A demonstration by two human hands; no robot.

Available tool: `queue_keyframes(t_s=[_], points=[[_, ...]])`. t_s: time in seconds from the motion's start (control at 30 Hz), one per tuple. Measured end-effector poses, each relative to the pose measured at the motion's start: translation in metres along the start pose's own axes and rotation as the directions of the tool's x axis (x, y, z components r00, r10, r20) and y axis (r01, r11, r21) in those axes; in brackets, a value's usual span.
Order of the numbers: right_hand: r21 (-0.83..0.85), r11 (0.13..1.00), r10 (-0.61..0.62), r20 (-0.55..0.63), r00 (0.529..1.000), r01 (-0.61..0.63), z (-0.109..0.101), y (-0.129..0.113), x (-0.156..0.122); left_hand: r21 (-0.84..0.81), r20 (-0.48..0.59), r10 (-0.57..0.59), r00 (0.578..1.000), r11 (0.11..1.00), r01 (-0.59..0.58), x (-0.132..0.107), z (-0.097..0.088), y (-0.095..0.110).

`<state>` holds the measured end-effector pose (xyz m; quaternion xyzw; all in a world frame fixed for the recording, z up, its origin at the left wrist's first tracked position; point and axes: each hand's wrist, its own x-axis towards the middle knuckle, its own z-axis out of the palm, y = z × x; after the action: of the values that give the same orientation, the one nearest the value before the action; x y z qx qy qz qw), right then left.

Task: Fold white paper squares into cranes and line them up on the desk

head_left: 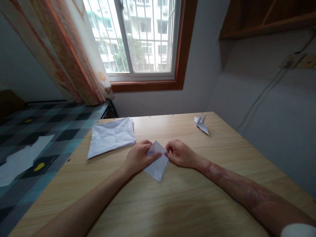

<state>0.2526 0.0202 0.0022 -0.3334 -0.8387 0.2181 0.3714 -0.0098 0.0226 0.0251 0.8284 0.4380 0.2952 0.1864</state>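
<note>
A white sheet of paper folded into a diamond [157, 168] lies before me on the wooden table, one corner pointing towards me. My left hand [140, 154] grips its left side, the thumb stretched across the upper face and the fingers partly hidden behind. At the right corner, my right hand [179, 153] pinches the paper's edge between thumb and forefinger. Crease lines run from the middle to the near corner, and the lower right edge shows loose layers.
Creased white sheets [112, 135] are stacked at the table's [197, 197] back left. A folded paper crane [201, 125] stands at the back right. To the left, more white paper [22, 161] lies on a checked bed cover [66, 131]. A window [148, 39] is ahead.
</note>
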Motion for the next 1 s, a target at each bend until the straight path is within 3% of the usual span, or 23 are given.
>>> queue_keyframes(t_s=[0.2, 0.3, 0.53, 0.8, 1.0], points=[[0.012, 1.0, -0.006, 0.043, 0.999, 0.005, -0.004, -0.009, -0.001, 0.126, -0.026, 0.033, 0.999, 0.992, -0.03, -0.001, 0.002, 0.004], [0.032, 0.999, -0.029, 0.078, 0.997, 0.027, -0.008, -0.013, -0.001, 0.09, -0.034, 0.022, 0.999, 0.996, -0.018, 0.0, 0.003, 0.001], [-0.01, 0.976, -0.215, 0.152, 0.965, 0.219, -0.008, -0.016, -0.002, 0.017, -0.071, -0.003, 0.997, 1.0, 0.005, 0.0, 0.004, -0.006], [-0.026, 0.967, -0.244, 0.183, 0.952, 0.253, -0.007, -0.014, -0.001, -0.136, -0.08, -0.091, 0.993, 0.987, 0.08, 0.002, 0.002, -0.007], [-0.129, 0.92, -0.335, 0.231, 0.914, 0.37, -0.004, -0.012, 0.0, -0.232, -0.074, -0.142, 0.987, 0.965, 0.121, 0.004, 0.002, -0.011]])
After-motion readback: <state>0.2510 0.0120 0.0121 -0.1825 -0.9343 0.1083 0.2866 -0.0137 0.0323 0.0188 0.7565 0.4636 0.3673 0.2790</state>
